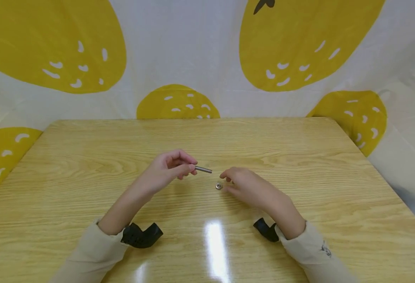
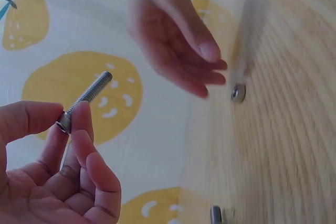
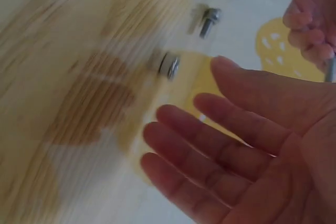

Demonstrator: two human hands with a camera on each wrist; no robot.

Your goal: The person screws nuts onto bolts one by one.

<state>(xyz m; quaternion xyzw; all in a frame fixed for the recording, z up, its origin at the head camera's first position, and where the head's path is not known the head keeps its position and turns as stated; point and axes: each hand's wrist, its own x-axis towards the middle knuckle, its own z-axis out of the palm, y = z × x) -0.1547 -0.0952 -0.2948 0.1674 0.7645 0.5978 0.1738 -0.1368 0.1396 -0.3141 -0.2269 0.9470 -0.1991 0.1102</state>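
My left hand (image 1: 166, 167) pinches a silver bolt (image 2: 89, 95) by its cylindrical head between thumb and fingertips. Its threaded shank points right and away in the head view, above the table. Below and a little right of the bolt's tip, a small round metal nut (image 1: 219, 186) lies on the table. Beside the nut hovers my right hand (image 1: 248, 186), fingers loosely bent, holding nothing; a gap separates it from the nut (image 3: 169, 65) in the right wrist view. A second bolt (image 3: 210, 22) rests on the table past the nut; I cannot make it out in the head view.
The wooden table (image 1: 87, 141) reaches back to a white cloth (image 1: 182, 47) with yellow fruit prints. Black curved devices (image 1: 142, 236) sit at both wrists, by the beige sleeves (image 1: 90, 251). Light glares off the tabletop between the forearms.
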